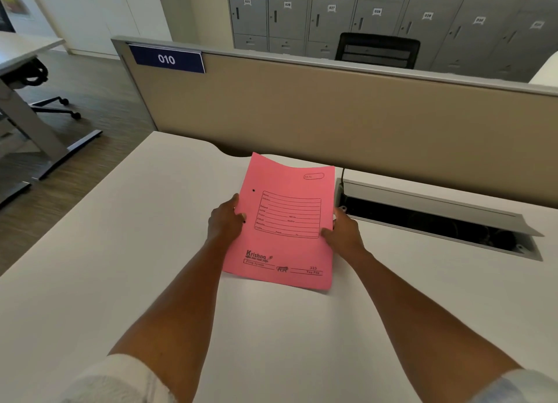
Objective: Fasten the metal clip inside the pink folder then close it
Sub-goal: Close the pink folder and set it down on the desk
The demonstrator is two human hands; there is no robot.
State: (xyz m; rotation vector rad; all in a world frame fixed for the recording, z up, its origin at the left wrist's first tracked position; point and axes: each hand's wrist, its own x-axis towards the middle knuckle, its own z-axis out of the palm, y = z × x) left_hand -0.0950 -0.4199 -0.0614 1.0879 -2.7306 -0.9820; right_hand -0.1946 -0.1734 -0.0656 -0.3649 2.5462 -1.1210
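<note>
A pink folder (pixel 283 251) lies closed on the white desk (pixel 120 251), its printed front cover facing up and its far edge slightly raised. My left hand (pixel 225 220) grips the folder's left edge, thumb on the cover near two small punched holes. Gripping the right edge is my right hand (pixel 344 229), with its thumb on top of the cover. The metal clip is hidden inside the folder.
An open cable tray (pixel 437 218) with a raised metal lid is sunk into the desk just right of the folder. A beige partition (pixel 332 115) marked 010 borders the desk's far side. A black chair and grey lockers stand behind it.
</note>
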